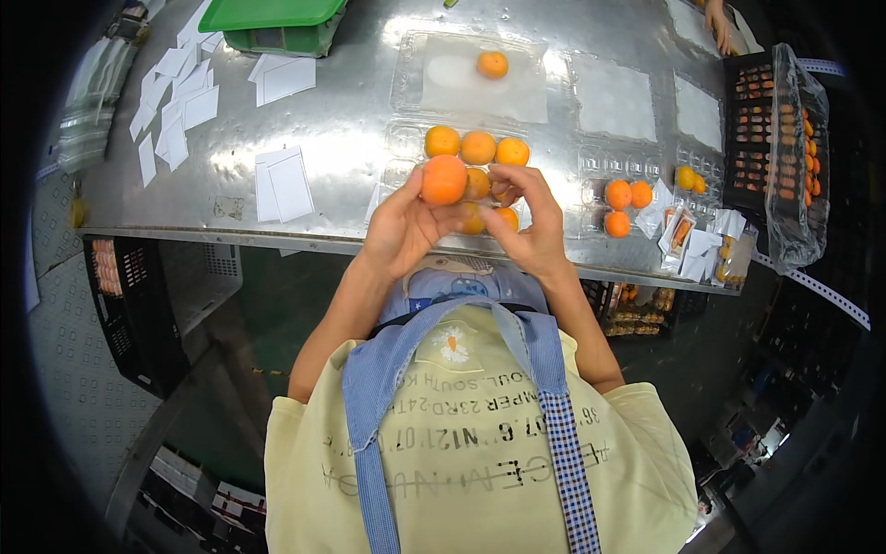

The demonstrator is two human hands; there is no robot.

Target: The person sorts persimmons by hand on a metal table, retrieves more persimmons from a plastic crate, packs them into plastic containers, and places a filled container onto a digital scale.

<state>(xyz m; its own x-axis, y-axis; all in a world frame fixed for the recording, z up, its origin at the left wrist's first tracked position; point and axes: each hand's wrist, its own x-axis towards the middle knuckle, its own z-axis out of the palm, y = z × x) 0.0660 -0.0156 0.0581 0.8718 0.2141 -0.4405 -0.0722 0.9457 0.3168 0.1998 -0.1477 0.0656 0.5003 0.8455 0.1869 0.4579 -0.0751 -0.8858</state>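
An orange (pixel 444 180) rests in my left hand (pixel 403 226), gripped between the thumb and fingers, above the near end of a clear plastic tray (pixel 399 146). Curved over the tray's right side, my right hand (pixel 537 222) has its thumb and fingers apart and nothing visible in it. Several oranges sit in the tray, among them a back row with a middle orange (pixel 478 148). My hands partly cover the oranges nearer to me. Behind, a single orange (pixel 492 65) lies on a second tray lined with a white sheet (pixel 523 100).
White cards (pixel 284 185) are scattered at left, near a green bin (pixel 272 14). On the right are another clear tray with oranges (pixel 617 194), small packets (pixel 681 231) and a black crate (pixel 749 129) with a plastic liner. Another person's hand (pixel 717 26) shows at the far edge.
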